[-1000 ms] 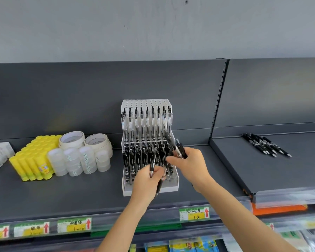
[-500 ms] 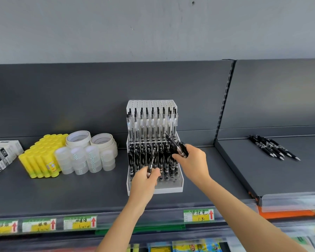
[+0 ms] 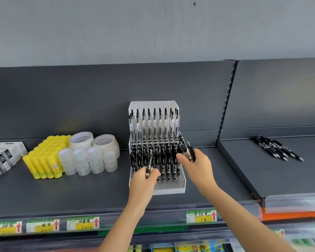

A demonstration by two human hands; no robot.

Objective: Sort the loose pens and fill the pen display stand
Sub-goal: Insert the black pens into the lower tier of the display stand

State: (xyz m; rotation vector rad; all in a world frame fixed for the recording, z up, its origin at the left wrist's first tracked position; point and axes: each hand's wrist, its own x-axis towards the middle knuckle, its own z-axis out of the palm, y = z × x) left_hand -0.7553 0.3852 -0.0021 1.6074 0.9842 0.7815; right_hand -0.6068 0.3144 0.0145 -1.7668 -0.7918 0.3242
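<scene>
Looking down first at bright blue and yellow packs (image 3: 189, 248) on a lower level, blurry at the very bottom. Just above, running along the front edge of the dark grey shelf (image 3: 80, 195): green and yellow price tags (image 3: 83, 223), each with a red arrow pointing up. Handwritten on every one, mostly too messy to read; on the right tag (image 3: 201, 216), something like "1.5".

Reaching up from below with two bare arms. Gripping one black pen (image 3: 149, 163) in the left hand (image 3: 144, 180), fingers curled round its lower end, upright, right in front of the filled rows. Gripping a small bunch of black pens (image 3: 186, 149) in the right hand (image 3: 198, 166), tilted, at the right side of the stand. White print on the left-hand pen, too small to read.

Standing on the shelf between both hands: the white pen display stand (image 3: 171, 190), stepped, with black pens low down, clear pens higher up, and bare holes along the top row.

Lying off to the left: yellow glue sticks (image 3: 44, 160), little clear tape rolls (image 3: 87, 160), two bigger white tape rolls (image 3: 81, 140) behind, and black-and-white boxes (image 3: 4, 155) at the edge. Lying well off to the right on the next shelf (image 3: 262, 171): loose black pens (image 3: 275, 148), side by side.

Closing off the back: a dark grey panel (image 3: 80, 97), a slotted metal strip (image 3: 225, 99) between the two bays, then a plain pale grey wall (image 3: 116, 30) on top.
</scene>
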